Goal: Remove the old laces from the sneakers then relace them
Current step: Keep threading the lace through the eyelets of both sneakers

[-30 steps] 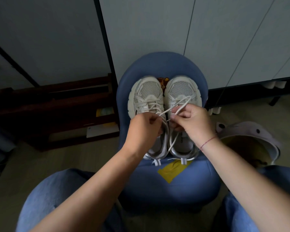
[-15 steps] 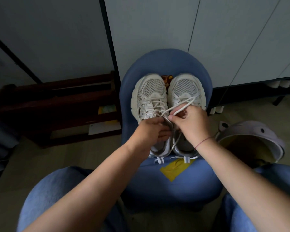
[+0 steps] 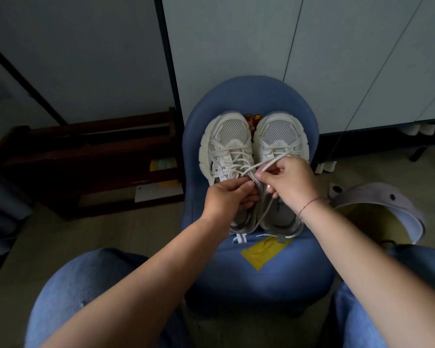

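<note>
Two sneakers stand side by side on a round blue padded chair (image 3: 261, 272), toes toward 12 o'clock: the white mesh left sneaker (image 3: 224, 146), laced, and the white mesh right sneaker (image 3: 279, 134) touching it. The left hand (image 3: 226, 197) has its grip clenched on the left sneaker's collar at the 6 o'clock end, bracing it; whether it also pinches a strand I cannot tell. The right hand (image 3: 291, 182) is grasping a loop of thin white lace (image 3: 269, 165), which stretches taut toward 2 o'clock. A hard tug would likely drag the left sneaker into its neighbour or off the soft seat. A crossing could also jam in an eyelet, or the lace slip from the pinch.
</note>
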`<state>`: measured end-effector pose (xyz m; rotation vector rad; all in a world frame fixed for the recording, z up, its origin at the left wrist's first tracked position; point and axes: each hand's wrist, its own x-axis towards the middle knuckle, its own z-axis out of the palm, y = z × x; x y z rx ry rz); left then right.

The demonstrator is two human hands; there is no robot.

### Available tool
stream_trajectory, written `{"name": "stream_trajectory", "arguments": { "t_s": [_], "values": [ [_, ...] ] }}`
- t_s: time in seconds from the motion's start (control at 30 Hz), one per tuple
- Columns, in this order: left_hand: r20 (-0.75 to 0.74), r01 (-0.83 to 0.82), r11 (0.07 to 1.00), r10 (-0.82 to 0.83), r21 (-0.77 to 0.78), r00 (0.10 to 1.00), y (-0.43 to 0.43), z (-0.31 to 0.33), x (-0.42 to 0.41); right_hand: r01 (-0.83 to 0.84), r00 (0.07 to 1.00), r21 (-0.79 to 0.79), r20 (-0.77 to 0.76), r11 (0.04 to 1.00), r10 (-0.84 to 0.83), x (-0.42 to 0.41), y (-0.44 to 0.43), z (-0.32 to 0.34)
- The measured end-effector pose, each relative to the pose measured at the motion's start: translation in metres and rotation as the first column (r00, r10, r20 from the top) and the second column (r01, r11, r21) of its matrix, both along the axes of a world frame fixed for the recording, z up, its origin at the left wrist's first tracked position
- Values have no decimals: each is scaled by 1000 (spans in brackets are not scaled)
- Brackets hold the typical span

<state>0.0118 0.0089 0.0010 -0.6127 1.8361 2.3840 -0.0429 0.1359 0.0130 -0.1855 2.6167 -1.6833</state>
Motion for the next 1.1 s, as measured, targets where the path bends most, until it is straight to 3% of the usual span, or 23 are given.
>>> {"name": "stream_trajectory", "arguments": {
  "t_s": [0.2, 0.63, 0.83, 0.93, 1.0, 1.07, 1.1],
  "values": [
    [6, 20, 1000, -20, -5, 1000, -1, -1, -2, -14, 1000, -85, 6, 996, 15, -2, 3, 2],
    [6, 31, 999, -30, -23, 1000, -2, -6, -5, -104, 995, 54, 5, 993, 103, 3, 5, 2],
    [-10, 145, 988, -146, -49, 989, -9, -4, -1, -130, 991, 88, 4, 988, 130, 4, 6, 3],
    [19, 289, 924, -294, -251, 956, -18, -4, 9, -124, 992, 75, 1, 990, 124, 5, 6, 3],
    [55, 419, 820, -433, -390, 900, -25, -3, 18, -127, 992, 52, 21, 990, 126, 4, 7, 3],
    [112, 539, 712, -554, -450, 825, -33, -2, 25, -136, 990, 29, 41, 990, 135, 4, 8, 3],
    [125, 566, 703, -575, -431, 809, -35, 0, 26, -140, 989, 27, 41, 990, 139, 4, 7, 4]
  ]
}}
